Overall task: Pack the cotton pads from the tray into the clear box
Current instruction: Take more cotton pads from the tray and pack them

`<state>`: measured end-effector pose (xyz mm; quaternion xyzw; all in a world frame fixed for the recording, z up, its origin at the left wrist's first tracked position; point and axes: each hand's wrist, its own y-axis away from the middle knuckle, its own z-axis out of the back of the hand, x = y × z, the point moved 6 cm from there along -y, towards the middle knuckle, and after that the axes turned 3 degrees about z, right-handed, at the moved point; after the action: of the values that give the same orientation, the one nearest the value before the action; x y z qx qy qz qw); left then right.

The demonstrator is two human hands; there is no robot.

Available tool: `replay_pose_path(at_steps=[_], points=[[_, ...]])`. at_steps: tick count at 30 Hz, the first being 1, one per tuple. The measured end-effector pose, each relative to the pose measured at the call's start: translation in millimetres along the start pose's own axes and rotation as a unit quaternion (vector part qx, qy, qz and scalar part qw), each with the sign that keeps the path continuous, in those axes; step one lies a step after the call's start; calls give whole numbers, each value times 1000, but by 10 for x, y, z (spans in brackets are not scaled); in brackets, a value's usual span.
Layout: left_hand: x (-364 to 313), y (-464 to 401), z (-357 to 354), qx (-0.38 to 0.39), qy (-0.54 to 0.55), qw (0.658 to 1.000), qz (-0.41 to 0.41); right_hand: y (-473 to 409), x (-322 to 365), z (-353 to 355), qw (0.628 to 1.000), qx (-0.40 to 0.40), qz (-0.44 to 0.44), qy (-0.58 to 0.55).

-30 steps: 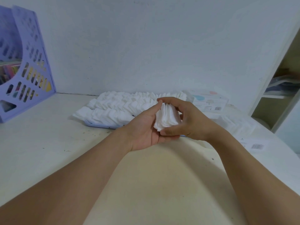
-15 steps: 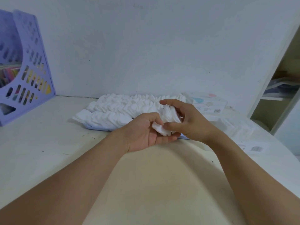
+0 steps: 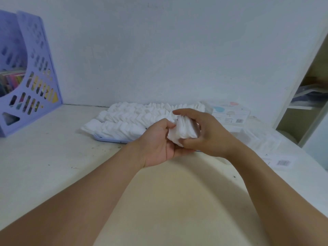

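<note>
Pads [image 3: 182, 131] are sitting in a small white stack between our hands, above the near edge of the tray [image 3: 110, 139]. We are cupping the stack from below with our left hand [image 3: 159, 142], fingers curled under it, and pinching it with our right hand [image 3: 205, 134], thumb beneath and fingers arched over the top. More pads are lying in rows on the tray at the far side of the table [image 3: 44, 157]. We are seeing a clear box [image 3: 229, 114] just right of the tray and a purple file rack [image 3: 30, 77] far left.
</note>
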<state>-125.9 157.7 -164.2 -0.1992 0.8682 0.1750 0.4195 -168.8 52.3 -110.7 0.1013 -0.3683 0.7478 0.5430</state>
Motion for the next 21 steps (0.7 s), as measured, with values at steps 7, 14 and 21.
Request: replay_pose_path(at_steps=[7, 14, 21], points=[[12, -7, 5, -3, -25, 1000, 2, 9, -27, -121, 998, 51, -30, -31], [8, -17, -63, 49, -4, 999, -19, -14, 11, -90, 986, -55, -3, -157], [41, -25, -26, -1, -35, 999, -32, -30, -13, -106, 990, -27, 8, -139]])
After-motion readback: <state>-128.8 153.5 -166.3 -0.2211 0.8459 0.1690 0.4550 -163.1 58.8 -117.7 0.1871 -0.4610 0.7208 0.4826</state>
